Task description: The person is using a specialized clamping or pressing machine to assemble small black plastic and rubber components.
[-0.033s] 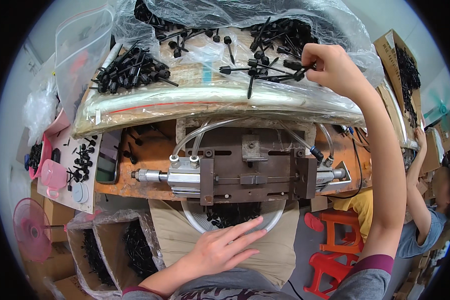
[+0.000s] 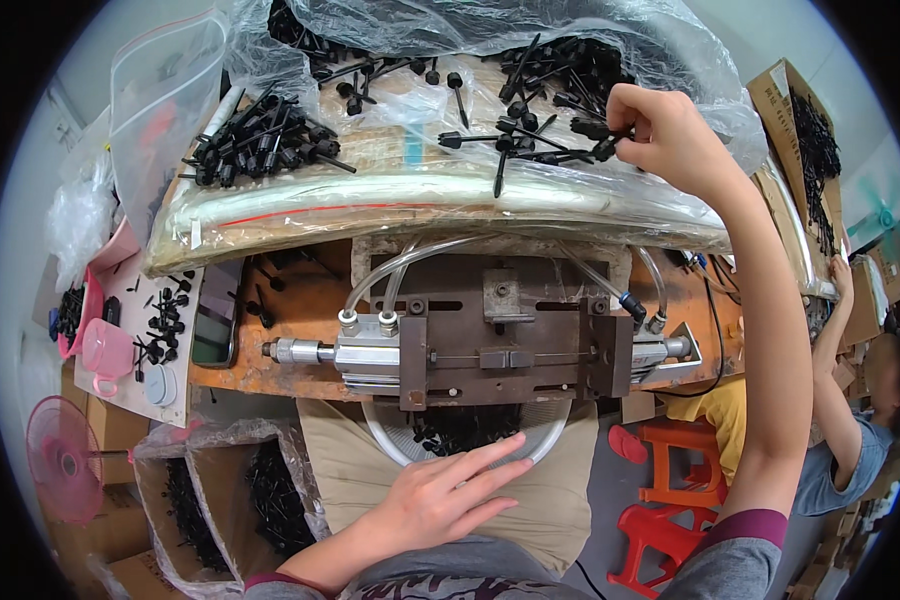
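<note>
My right hand (image 2: 665, 138) reaches to the far right, over the plastic-covered box. Its thumb and fingers pinch a black plastic part with a stem (image 2: 607, 146), partly covered by the fingers. Beside it, similar black parts (image 2: 515, 138) lie loose on the plastic, with a denser heap (image 2: 580, 70) behind. My left hand (image 2: 450, 503) has its fingers stretched and spread, holding nothing. It lies over the near rim of a white basket (image 2: 385, 440) on my lap, which holds more black parts (image 2: 475, 428). A metal clamping fixture (image 2: 507, 380) with two air cylinders stands between my hands.
Another pile of black parts (image 2: 260, 145) lies at the far left. Clear hoses (image 2: 395, 265) arch over the fixture. Lined boxes (image 2: 210, 500) stand at lower left, red stools (image 2: 675, 470) at right. A co-worker's arm (image 2: 838, 345) reaches toward a box (image 2: 800, 150).
My right hand has shifted very slightly with the black part between its fingers. The left hand stays where it was.
</note>
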A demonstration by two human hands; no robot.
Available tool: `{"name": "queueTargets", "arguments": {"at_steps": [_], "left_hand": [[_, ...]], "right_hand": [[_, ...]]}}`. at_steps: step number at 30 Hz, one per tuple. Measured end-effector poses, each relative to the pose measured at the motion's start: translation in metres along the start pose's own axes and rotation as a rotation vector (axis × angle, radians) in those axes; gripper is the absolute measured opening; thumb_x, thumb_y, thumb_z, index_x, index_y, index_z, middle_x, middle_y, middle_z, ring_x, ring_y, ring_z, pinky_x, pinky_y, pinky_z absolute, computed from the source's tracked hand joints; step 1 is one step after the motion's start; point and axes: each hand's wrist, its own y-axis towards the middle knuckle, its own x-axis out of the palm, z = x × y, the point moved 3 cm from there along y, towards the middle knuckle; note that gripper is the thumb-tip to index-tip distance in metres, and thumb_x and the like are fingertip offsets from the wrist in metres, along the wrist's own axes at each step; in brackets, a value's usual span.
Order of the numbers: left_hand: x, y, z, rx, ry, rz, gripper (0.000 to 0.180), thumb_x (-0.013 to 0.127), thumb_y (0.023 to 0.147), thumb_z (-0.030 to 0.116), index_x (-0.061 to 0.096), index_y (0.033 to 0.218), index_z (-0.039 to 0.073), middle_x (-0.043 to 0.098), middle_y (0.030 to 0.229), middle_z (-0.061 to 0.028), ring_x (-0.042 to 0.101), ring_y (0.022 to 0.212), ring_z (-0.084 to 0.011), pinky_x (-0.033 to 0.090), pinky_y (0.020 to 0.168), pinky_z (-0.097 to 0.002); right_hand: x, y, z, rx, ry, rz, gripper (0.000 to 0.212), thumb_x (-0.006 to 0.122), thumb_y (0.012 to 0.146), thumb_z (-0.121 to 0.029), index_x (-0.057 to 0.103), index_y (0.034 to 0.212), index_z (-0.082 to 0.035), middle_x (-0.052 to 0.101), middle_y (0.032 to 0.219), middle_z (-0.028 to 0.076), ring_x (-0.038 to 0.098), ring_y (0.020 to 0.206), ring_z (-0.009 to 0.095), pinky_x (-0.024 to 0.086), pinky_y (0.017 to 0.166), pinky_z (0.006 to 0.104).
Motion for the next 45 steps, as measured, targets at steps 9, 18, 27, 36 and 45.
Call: {"name": "queueTargets", "arguments": {"at_steps": [9,18,27,36,45], "left_hand": [[-0.010,0.012,0.008,0.002,-0.027,0.073,0.046,0.081,0.075,0.006,0.067,0.119,0.003,0.064,0.129,-0.0157,0.072,0.081,-0.0197,0.059,0.068,-0.0266],[-0.040,0.037,0.015,-0.156,-0.348,0.424,0.047,0.081,0.073,-0.005,0.065,0.118,-0.005,0.066,0.116,-0.0210,0.071,0.092,-0.0224,0.061,0.073,-0.0286],[-0.029,0.032,0.010,-0.120,-0.252,0.375,0.035,0.084,0.072,0.002,0.073,0.104,-0.002,0.070,0.106,-0.0134,0.070,0.086,-0.0200,0.058,0.071,-0.0285],[-0.011,0.027,0.002,-0.065,0.290,0.306,0.024,0.073,0.078,0.005,0.070,0.100,-0.003,0.061,0.132,-0.0182,0.067,0.077,-0.0158,0.054,0.062,-0.0250],[0.010,0.035,-0.002,-0.013,0.584,0.270,0.015,0.069,0.080,0.005,0.070,0.089,-0.006,0.063,0.128,-0.0205,0.061,0.069,-0.0155,0.052,0.066,-0.0261]], "right_hand": [[-0.005,-0.026,0.001,-0.326,-0.138,0.391,0.022,0.065,0.079,0.001,0.065,0.101,-0.002,0.065,0.091,0.013,0.065,0.080,0.032,0.052,0.070,0.0394],[0.055,-0.144,-0.134,-0.755,-0.235,0.438,0.028,0.058,0.085,-0.008,0.071,0.105,0.008,0.069,0.102,0.020,0.067,0.078,0.023,0.060,0.077,0.0334],[0.076,-0.173,-0.112,-0.463,0.000,0.477,0.028,0.066,0.081,0.005,0.069,0.109,0.010,0.069,0.106,0.024,0.070,0.085,0.031,0.059,0.073,0.0348],[0.096,-0.190,-0.096,-0.264,0.446,0.557,0.028,0.049,0.094,0.014,0.050,0.121,0.005,0.064,0.115,0.032,0.071,0.097,0.038,0.057,0.088,0.0433],[0.088,-0.195,-0.103,-0.221,0.340,0.559,0.015,0.068,0.089,0.001,0.065,0.103,0.005,0.070,0.099,0.028,0.073,0.084,0.035,0.060,0.072,0.0369]]}}
